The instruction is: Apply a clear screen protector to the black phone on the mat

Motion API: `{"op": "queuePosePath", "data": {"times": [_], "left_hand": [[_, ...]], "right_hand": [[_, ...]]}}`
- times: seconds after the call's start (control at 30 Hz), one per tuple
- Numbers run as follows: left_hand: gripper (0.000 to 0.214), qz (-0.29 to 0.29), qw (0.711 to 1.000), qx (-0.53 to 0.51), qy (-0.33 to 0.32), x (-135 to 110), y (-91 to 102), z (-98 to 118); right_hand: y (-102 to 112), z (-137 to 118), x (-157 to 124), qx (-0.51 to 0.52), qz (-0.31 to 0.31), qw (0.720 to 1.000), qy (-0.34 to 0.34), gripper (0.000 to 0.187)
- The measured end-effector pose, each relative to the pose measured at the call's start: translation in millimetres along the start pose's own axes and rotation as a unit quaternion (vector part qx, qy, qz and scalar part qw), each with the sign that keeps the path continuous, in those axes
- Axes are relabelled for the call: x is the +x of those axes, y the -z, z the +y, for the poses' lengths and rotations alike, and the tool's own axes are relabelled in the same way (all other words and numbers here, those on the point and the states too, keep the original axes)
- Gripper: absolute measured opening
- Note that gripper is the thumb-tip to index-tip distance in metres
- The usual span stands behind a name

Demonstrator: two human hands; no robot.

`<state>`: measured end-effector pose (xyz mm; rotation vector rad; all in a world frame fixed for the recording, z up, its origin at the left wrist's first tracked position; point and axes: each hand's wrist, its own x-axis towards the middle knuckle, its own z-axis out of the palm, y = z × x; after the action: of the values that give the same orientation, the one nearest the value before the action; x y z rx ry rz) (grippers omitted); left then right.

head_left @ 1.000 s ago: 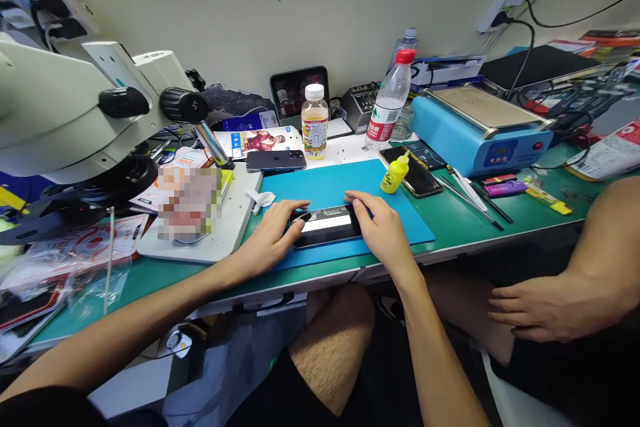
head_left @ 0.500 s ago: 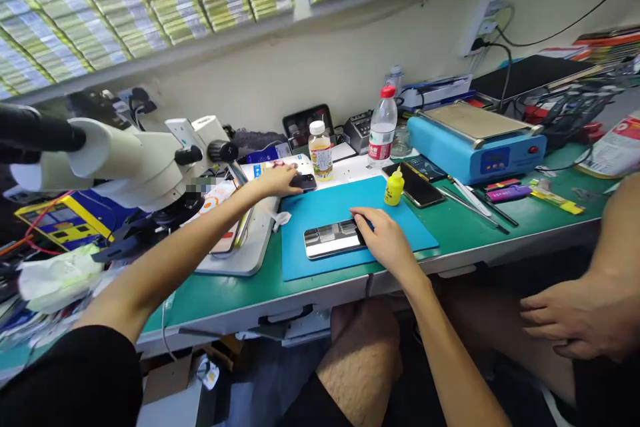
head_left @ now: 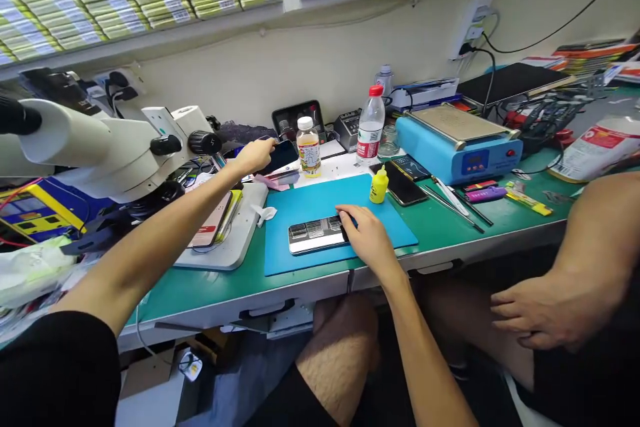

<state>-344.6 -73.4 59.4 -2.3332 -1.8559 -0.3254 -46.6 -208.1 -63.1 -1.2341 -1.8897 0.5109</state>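
My left hand (head_left: 254, 155) is stretched out to the back of the bench and is closed on a dark phone (head_left: 281, 155), lifted and tilted, next to a yellow drink bottle (head_left: 308, 147). My right hand (head_left: 364, 237) rests with its fingers on the right end of a phone (head_left: 315, 235) lying flat with a reflective face on the blue mat (head_left: 325, 203). A small yellow squeeze bottle (head_left: 379, 185) stands at the mat's far right corner.
A white microscope (head_left: 100, 147) looms at the left over a white base plate (head_left: 227, 240). A water bottle (head_left: 370, 127), a blue heating machine (head_left: 457, 140), a dark phone (head_left: 403, 185) and tools lie behind and right. Another person's hand (head_left: 537, 310) rests at the lower right.
My left hand left the phone on the mat, reached back to the dark phone near the drink bottle and lifted it. My right hand stayed on the mat phone. The view tilted up.
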Motion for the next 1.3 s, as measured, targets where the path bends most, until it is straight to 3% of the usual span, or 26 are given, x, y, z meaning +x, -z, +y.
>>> {"op": "queuePosePath", "data": {"times": [0.13,0.27,0.53,0.77,1.0,1.13,1.2,1.3], "left_hand": [[0.039,-0.044,0.999,0.022,0.018,-15,10.8,15],[0.036,-0.071,0.997,0.018,0.008,-14,-1.8,39],[0.028,-0.020,0.998,-0.056,-0.019,-1,-29.1,72],[0.029,0.040,0.997,-0.059,0.005,-12,-33.2,71],[0.026,0.043,0.997,-0.057,0.009,-23,-31.8,58],[0.038,0.076,0.995,-0.062,-0.034,-52,-23.7,61],[0.038,0.103,0.988,-0.071,-0.088,-79,-17.7,67],[0.033,0.070,0.986,-0.073,-0.130,-129,-14.5,79]], "right_hand": [[1,-1,1,0.005,0.002,1.000,0.002,0.035],[3,-2,1,0.005,0.007,1.000,0.003,0.035],[3,-3,0,-0.001,0.006,1.000,0.001,0.035],[3,-4,1,0.002,0.008,1.000,0.004,0.036],[0,-4,3,0.005,-0.012,1.000,-0.009,0.037],[-3,-5,4,-0.002,-0.014,1.000,-0.015,0.036],[-4,-6,4,-0.008,-0.010,1.000,-0.012,0.034],[-5,-7,3,-0.001,-0.002,1.000,-0.012,0.033]]}}
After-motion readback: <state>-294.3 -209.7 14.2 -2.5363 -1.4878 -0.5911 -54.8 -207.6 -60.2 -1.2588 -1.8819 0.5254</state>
